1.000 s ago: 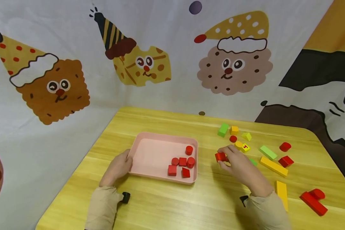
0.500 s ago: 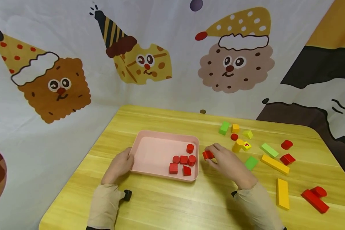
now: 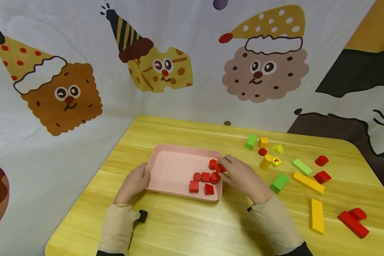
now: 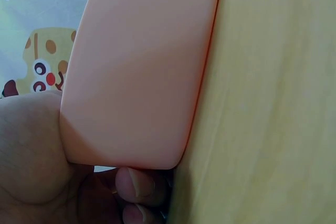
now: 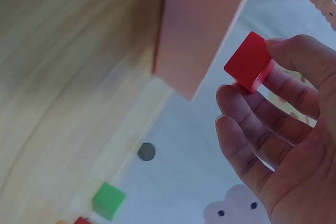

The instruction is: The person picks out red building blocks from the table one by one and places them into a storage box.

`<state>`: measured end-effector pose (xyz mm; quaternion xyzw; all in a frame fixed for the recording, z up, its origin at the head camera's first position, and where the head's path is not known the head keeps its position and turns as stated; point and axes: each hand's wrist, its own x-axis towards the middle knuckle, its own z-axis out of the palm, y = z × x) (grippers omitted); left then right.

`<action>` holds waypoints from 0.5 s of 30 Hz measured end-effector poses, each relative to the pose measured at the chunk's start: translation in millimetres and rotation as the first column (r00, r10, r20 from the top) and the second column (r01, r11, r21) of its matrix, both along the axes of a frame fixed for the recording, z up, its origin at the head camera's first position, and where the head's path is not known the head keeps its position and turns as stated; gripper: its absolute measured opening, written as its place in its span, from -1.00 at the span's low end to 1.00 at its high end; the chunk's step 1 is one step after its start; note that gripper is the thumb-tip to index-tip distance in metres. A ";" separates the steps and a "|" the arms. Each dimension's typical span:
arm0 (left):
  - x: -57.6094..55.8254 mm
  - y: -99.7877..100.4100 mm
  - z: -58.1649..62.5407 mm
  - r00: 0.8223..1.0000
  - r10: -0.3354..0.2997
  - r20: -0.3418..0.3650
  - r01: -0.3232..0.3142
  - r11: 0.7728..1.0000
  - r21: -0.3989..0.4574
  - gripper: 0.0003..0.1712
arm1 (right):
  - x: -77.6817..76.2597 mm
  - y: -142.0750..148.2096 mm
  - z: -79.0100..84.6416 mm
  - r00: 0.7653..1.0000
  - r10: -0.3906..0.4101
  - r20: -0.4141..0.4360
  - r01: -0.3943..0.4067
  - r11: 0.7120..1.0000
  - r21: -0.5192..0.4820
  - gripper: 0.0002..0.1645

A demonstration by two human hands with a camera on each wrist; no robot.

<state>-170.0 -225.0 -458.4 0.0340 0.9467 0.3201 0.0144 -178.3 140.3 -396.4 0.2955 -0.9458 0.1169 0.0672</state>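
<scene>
A shallow pink tray [image 3: 171, 192] lies on the wooden table, with several red blocks gathered in its right part. At the tray's left end my left hand [image 3: 135, 182] grips the wall, thumb at the rim; the left wrist view shows fingertips [image 4: 137, 183] curled against the tray's outer side [image 4: 131, 77]. My right hand [image 3: 243, 177] is over the tray's right rim. Between thumb and fingers it pinches a red block [image 5: 249, 61], above the tray wall [image 5: 194, 30] in the right wrist view. In the head view this block overlaps the red cylinders inside the tray.
Loose blocks lie on the table to the right: a green block [image 3: 280, 183], a long yellow block [image 3: 316, 216], an orange cylinder [image 3: 266, 161] and a long red block [image 3: 353, 224] among several others. A cartoon-printed cloth [image 3: 208, 106] hangs behind the table.
My right hand has carried the red block leftward from beside the loose blocks to over the tray's right rim. The left hand keeps its grip on the tray.
</scene>
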 end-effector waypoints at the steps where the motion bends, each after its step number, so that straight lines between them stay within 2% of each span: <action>1: -0.1 -0.1 0.0 1.000 0.001 0.000 -0.001 1.000 0.000 -0.65 | -0.9 -2.7 1.4 1.000 0.004 -0.004 -0.004 1.000 0.003 -0.57; 8: 0.5 0.4 1.7 1.000 -0.003 -0.004 0.003 1.000 0.005 -0.67 | -7.5 -19.7 8.0 0.997 0.070 -0.032 -0.071 0.997 -0.019 -0.62; 15: 1.0 1.8 1.3 1.000 0.012 0.015 -0.012 1.000 0.008 -0.67 | -15.2 -33.0 6.8 0.992 0.121 -0.037 -0.122 0.992 -0.014 -0.61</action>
